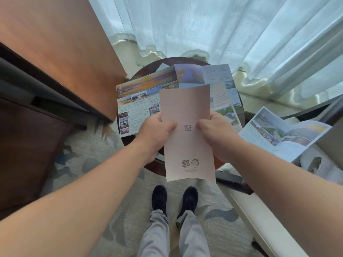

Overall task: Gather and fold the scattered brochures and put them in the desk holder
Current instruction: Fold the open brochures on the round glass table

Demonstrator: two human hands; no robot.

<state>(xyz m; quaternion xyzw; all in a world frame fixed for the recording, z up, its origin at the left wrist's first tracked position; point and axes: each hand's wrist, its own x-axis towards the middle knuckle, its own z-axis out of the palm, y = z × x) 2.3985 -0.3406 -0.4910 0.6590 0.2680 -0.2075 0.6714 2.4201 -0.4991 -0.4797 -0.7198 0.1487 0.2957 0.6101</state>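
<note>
Both arms reach forward. The left hand [157, 132] and the right hand [217, 134] pinch a folded brochure [185, 106] by its side edges, thumbs on top, above the near edge of the tabletop [156, 168], over unfolded brochures [137, 101].

Right in front of you, a round dark wooden table [148, 70] stands on the patterned carpet [89, 164]. A big unfolded brochure [137, 108], packed with photos, lies flat across its left side and reaches the rim. A paler unfolded sheet [225, 97] covers the right side. Off to your right, a cream armchair [259, 219] carries another open brochure [278, 134], creased and slightly tented.
</note>
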